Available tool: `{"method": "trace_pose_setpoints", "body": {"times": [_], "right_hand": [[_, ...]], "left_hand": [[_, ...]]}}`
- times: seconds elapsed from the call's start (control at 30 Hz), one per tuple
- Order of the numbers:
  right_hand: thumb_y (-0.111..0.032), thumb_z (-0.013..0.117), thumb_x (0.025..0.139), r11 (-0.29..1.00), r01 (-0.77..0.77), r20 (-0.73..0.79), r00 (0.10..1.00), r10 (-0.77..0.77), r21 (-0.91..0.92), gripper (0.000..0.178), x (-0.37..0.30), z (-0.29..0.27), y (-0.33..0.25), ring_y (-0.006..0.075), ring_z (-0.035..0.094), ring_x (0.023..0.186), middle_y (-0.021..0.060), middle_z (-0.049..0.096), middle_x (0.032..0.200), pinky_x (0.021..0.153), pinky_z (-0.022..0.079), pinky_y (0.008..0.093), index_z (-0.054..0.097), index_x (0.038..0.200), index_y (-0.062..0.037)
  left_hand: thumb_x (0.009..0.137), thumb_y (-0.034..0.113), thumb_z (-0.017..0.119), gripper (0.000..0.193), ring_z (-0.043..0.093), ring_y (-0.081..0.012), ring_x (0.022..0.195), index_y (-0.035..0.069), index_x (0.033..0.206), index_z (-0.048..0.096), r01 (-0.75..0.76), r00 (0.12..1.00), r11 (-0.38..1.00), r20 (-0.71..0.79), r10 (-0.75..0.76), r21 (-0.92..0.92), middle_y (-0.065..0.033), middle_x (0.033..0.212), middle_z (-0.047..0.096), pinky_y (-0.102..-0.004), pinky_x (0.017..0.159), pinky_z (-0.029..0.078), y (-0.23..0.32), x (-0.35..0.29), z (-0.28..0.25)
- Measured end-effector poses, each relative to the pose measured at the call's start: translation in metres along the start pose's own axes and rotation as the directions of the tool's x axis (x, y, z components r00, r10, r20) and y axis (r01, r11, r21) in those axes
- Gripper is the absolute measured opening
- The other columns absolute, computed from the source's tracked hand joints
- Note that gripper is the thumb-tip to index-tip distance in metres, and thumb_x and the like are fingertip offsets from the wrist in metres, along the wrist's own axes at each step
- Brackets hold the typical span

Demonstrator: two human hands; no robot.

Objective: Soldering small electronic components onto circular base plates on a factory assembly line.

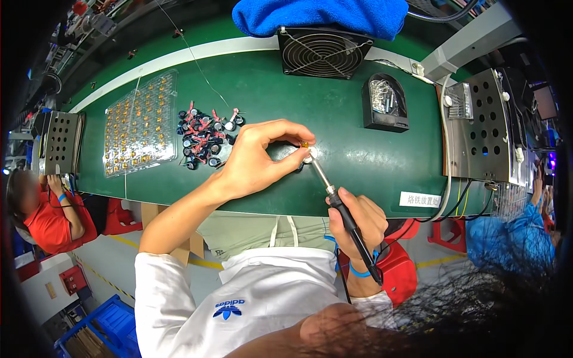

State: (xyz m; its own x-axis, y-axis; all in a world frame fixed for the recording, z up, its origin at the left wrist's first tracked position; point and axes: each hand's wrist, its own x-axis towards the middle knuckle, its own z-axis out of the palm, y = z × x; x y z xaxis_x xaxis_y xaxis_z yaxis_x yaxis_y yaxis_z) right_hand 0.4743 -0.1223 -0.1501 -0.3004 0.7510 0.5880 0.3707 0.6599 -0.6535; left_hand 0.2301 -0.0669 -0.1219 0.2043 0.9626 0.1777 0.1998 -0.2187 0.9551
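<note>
My left hand (253,158) is over the green bench, thumb and forefinger pinched on a small amber part (305,145). A small silvery round piece shows just below it, too small to make out fully. My right hand (364,221) grips the dark handle of a soldering iron (349,222) like a pen. Its metal tip points up and left, at or very close to the held part; contact is unclear. Left of my left hand lies a pile of small dark cylindrical components (203,137) with red wires. Beyond the pile sits a clear plastic tray (171,89) with many amber parts in rows.
A black fan (325,53) stands at the back under a blue towel (322,17). Right of it is a black holder (386,122) with metal bits. Perforated metal boxes (480,131) flank the bench, with cables on the right. A thin wire hangs above the pile. Other people sit at both sides.
</note>
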Motion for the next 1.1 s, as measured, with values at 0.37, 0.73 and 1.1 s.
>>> {"method": "trace_pose_setpoints", "body": {"times": [0.37,0.73,1.1], "right_hand": [[-0.013,0.069,0.097,0.999,0.032,-0.072,0.997,-0.031,0.022,0.033,-0.002,-0.0013,0.0022,0.0248,0.07,0.06,0.0186,0.076,0.08,0.056,0.053,0.0321,0.064,0.122,0.0098],[-0.012,0.07,0.096,0.999,0.042,-0.022,0.999,-0.041,0.006,0.033,-0.0018,-0.0013,0.003,0.0241,0.068,0.059,0.0173,0.076,0.082,0.056,0.052,0.0314,0.065,0.121,0.0094],[-0.012,0.072,0.095,0.999,0.038,-0.009,0.999,-0.038,-0.006,0.033,-0.0003,-0.0001,0.0023,0.0246,0.068,0.06,0.0171,0.076,0.083,0.057,0.053,0.032,0.066,0.12,0.0089]], "left_hand": [[0.092,-0.002,0.072,0.022,0.074,-0.02,0.104,-0.003,0.114,0.072,0.052,0.998,0.995,0.03,-0.05,-0.089,-0.0134,0.11,0.076,-0.0326,0.096,0.058,0.0007,-0.0004,0.0002],[0.098,-0.004,0.066,0.025,0.07,-0.0201,0.114,-0.004,0.123,0.067,0.129,0.987,0.971,0.123,-0.105,-0.2,-0.0139,0.116,0.075,-0.0335,0.103,0.054,0.0036,-0.0013,-0.0067],[0.098,-0.004,0.064,0.028,0.071,-0.0215,0.114,-0.004,0.126,0.066,0.098,0.989,0.981,0.127,-0.077,-0.165,-0.0153,0.117,0.075,-0.0339,0.103,0.055,0.0042,-0.0013,-0.0063]]}}
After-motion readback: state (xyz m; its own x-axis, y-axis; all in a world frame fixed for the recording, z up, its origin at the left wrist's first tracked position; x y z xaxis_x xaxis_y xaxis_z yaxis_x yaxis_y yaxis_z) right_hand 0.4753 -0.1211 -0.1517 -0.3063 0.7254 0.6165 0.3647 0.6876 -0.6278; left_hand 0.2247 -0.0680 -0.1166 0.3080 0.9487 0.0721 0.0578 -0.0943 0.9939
